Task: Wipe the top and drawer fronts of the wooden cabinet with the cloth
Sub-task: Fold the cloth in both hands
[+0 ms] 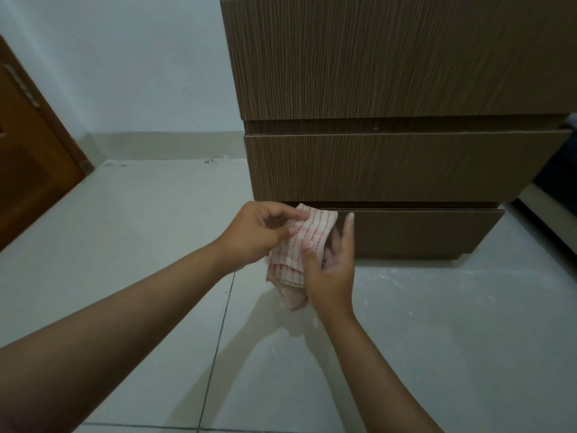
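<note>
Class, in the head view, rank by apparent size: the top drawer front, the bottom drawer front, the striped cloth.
1. Top drawer front, though cropped by the frame.
2. Bottom drawer front, partly hidden.
3. Striped cloth, smallest despite being nearer.

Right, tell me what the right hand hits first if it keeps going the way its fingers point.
Probably the bottom drawer front: the right hand points up at it, though depth is unclear.
</note>
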Action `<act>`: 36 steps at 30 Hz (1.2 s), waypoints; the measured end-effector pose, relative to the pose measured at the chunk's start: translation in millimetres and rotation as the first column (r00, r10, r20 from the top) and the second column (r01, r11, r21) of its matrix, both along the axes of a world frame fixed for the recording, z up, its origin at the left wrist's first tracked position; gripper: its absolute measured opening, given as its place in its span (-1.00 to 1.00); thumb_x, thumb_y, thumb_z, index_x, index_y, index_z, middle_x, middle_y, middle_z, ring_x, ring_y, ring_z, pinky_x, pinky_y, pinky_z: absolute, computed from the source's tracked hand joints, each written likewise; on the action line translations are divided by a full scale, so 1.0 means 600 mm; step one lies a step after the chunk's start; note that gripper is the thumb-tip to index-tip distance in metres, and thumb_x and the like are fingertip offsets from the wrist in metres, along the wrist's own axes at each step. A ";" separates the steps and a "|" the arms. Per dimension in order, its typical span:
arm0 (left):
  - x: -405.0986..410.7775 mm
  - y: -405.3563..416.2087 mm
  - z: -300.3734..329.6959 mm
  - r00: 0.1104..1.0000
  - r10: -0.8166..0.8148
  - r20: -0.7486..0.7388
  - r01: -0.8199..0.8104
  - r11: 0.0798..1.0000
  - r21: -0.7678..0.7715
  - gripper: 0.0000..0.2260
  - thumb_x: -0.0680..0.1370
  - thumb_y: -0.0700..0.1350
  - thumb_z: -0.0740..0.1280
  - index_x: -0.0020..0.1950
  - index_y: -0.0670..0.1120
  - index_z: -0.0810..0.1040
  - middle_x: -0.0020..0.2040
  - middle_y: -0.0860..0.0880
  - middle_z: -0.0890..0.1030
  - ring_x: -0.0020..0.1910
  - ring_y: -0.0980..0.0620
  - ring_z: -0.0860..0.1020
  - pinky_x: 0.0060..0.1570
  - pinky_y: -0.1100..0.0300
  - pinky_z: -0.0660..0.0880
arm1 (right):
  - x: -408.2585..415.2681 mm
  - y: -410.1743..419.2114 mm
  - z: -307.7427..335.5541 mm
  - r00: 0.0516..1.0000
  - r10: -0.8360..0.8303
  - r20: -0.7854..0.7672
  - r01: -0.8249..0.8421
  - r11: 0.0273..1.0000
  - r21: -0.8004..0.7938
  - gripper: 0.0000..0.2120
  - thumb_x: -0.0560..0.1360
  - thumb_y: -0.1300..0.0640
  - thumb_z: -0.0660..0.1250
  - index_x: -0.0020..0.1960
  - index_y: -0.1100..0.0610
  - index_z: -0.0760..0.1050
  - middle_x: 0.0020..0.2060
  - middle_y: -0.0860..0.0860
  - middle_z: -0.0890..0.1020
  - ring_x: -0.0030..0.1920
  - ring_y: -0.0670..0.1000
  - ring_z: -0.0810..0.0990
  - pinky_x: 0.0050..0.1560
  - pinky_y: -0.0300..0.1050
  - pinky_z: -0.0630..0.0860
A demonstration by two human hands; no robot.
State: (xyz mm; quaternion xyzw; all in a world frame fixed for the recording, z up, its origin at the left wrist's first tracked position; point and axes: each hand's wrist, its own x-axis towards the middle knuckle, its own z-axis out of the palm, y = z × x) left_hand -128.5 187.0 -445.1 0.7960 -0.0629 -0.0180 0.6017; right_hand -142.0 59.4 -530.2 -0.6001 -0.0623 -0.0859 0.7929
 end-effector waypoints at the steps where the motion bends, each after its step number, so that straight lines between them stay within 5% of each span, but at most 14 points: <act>1: 0.000 0.000 0.007 1.000 -0.010 -0.003 0.010 1.000 -0.004 -0.73 0.48 -0.37 0.31 -0.01 -0.03 0.64 0.08 0.01 0.64 0.07 0.08 0.60 0.05 0.18 0.55 | -0.001 -0.002 0.005 0.997 0.018 -0.071 -0.011 0.995 0.103 -0.24 0.53 0.23 0.32 0.56 0.01 -0.07 0.45 0.08 0.33 0.37 -0.02 0.42 0.31 0.01 0.44; 7: -0.005 0.003 0.037 0.998 -0.056 -0.044 0.053 0.997 -0.056 -0.77 0.50 -0.36 0.28 0.03 -0.11 0.62 0.06 0.03 0.63 -0.04 0.19 0.60 -0.17 0.35 0.51 | -0.002 -0.010 0.031 0.961 0.237 -0.140 -0.192 0.941 0.277 -0.58 0.49 0.16 0.37 0.33 0.17 0.41 0.17 0.12 0.61 0.16 0.04 0.61 0.07 -0.13 0.57; 11: -0.004 0.008 0.039 1.000 -0.006 -0.030 0.007 1.000 0.008 -0.77 0.51 -0.31 0.29 0.09 -0.10 0.61 0.07 0.11 0.61 -0.05 0.26 0.59 -0.18 0.38 0.53 | -0.007 0.002 0.034 0.998 -0.014 -0.059 0.021 0.993 0.119 -0.41 0.49 0.25 0.38 0.42 -0.01 0.22 0.31 0.04 0.46 0.28 -0.01 0.51 0.19 -0.01 0.54; 14: -0.002 0.013 0.033 0.998 0.049 -0.034 -0.047 0.998 0.034 -0.77 0.52 -0.26 0.29 0.10 -0.04 0.61 0.11 0.11 0.58 0.04 0.14 0.55 -0.19 0.37 0.54 | -0.012 0.010 0.037 0.990 -0.136 0.040 0.137 0.991 -0.009 -0.26 0.49 0.24 0.37 0.45 -0.22 0.06 0.46 -0.12 0.23 0.42 -0.15 0.29 0.26 -0.17 0.46; 18: 0.003 0.016 0.024 0.993 0.099 -0.063 -0.096 0.994 0.042 -0.77 0.52 -0.25 0.29 0.11 -0.04 0.61 0.14 0.07 0.56 0.06 0.10 0.53 -0.25 0.38 0.53 | -0.015 0.010 0.031 0.983 -0.164 0.082 0.167 0.985 -0.035 -0.23 0.52 0.26 0.34 0.43 -0.32 -0.01 0.38 -0.39 0.15 0.37 -0.40 0.19 0.24 -0.38 0.39; 22: 0.012 0.018 0.011 0.992 0.096 -0.086 -0.092 0.995 0.046 -0.77 0.52 -0.25 0.30 0.11 -0.02 0.61 0.15 0.05 0.56 0.08 0.09 0.53 -0.21 0.34 0.54 | -0.018 0.011 0.020 0.985 -0.162 0.051 0.164 0.986 -0.041 -0.43 0.53 0.22 0.33 0.35 -0.30 0.27 0.43 -0.14 0.31 0.43 -0.14 0.29 0.34 -0.04 0.42; 25: 0.022 0.015 0.004 0.994 0.072 -0.085 -0.068 0.997 0.044 -0.75 0.52 -0.25 0.29 0.11 0.02 0.60 0.15 0.09 0.55 0.08 0.11 0.52 -0.21 0.35 0.54 | -0.010 0.012 0.017 0.981 -0.192 -0.021 0.191 0.981 -0.042 -0.60 0.52 0.24 0.34 0.22 -0.18 0.46 0.34 0.00 0.45 0.35 -0.09 0.42 0.28 -0.01 0.48; 31: 0.028 0.005 0.047 0.994 0.021 -0.110 -0.018 0.999 0.029 -0.63 0.52 -0.28 0.29 0.23 0.10 0.50 0.18 0.19 0.48 0.11 0.09 0.53 -0.09 0.28 0.58 | 0.017 -0.001 0.097 0.950 -0.269 -0.155 0.276 0.961 0.019 -0.61 0.49 0.31 0.37 0.23 -0.02 0.48 0.25 -0.02 0.50 0.27 -0.11 0.49 0.16 -0.20 0.54; 36: -0.010 -0.035 0.180 0.971 0.020 -0.238 -0.034 0.998 -0.055 -0.58 0.52 -0.32 0.27 0.26 0.12 0.45 0.23 0.06 0.46 0.13 0.00 0.54 -0.09 0.23 0.59 | -0.019 -0.044 0.251 0.931 -0.295 -0.212 0.271 0.953 -0.137 -0.60 0.48 0.36 0.36 0.22 0.00 0.47 0.24 -0.01 0.48 0.24 -0.21 0.47 0.07 -0.41 0.47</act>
